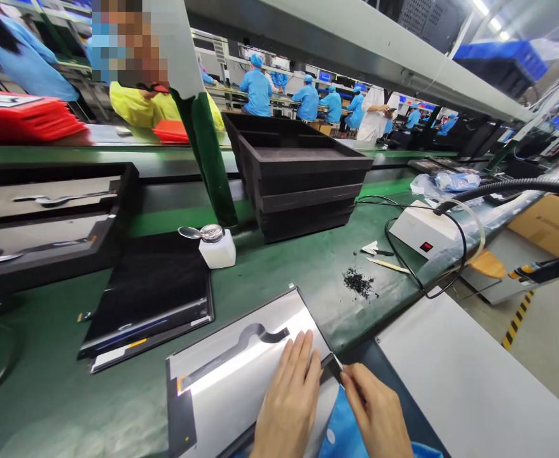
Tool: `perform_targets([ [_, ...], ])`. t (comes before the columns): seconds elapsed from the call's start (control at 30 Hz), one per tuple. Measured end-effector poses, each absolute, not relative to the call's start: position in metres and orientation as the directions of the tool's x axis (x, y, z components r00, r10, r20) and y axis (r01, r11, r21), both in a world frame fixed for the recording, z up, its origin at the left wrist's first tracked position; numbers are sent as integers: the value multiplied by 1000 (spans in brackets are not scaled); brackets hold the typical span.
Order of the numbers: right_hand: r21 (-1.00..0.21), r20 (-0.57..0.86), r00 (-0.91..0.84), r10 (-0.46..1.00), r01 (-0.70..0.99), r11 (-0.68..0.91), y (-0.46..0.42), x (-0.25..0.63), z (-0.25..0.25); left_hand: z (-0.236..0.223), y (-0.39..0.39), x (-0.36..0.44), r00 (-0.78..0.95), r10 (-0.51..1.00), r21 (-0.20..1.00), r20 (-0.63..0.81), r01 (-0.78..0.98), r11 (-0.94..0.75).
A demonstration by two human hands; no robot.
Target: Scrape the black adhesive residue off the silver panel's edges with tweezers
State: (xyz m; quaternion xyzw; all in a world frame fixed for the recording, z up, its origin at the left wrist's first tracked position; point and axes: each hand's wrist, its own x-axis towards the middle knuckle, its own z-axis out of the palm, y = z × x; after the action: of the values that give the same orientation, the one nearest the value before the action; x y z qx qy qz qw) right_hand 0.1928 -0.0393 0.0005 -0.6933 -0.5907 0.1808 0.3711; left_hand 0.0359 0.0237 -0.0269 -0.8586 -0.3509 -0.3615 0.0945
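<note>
A: Where does the silver panel (231, 394) lie?

B: It lies at the near edge of the green counter (279, 273), its bright face turned upward. A dark curved strip (245, 337) runs across this face.

A: And the two hands, how are they?

B: The left hand (291, 394) rests flat upon the panel, with the fingers straight and side by side. The right hand (377, 407) is just beside the right corner of the panel; its thumb and forefinger are pinched narrowly upon a thin pale piece (338, 362). Whether this is a tool or a film, I cannot tell.

A: Which things are around the panel?

B: To the left of it, near but apart, there are dark screens (158, 286), one upon another. Beyond the panel stands a white bottle (219, 253) with a metal top, and farther beyond, a stack of black trays (303, 191). To the right of the panel I see a small heap of black scraps (358, 283), and farther in this direction, a white box (422, 226) with a red switch.

A: Are other people there?

B: Yes, co-workers in blue (259, 89) are far beyond the panel.
</note>
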Motion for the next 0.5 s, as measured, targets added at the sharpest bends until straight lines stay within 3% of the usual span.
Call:
perform_targets([
  [0.13,-940,-247,289,925,160,-301,-32,195,5,-27,24,36,488,542,116,684,661,-741],
  [0.23,-875,-464,186,866,-246,-417,-27,197,5,-26,24,35,492,535,106,687,661,-743],
  [0.3,-809,-520,130,844,-393,-438,-25,198,3,-25,24,34,497,530,90,687,665,-741],
  [0.4,-797,-524,130,842,-423,-431,-25,198,2,-24,24,33,503,535,84,679,671,-737],
  [0.5,-919,-390,247,887,-160,-360,-30,196,1,-25,24,34,498,548,102,672,671,-735],
])
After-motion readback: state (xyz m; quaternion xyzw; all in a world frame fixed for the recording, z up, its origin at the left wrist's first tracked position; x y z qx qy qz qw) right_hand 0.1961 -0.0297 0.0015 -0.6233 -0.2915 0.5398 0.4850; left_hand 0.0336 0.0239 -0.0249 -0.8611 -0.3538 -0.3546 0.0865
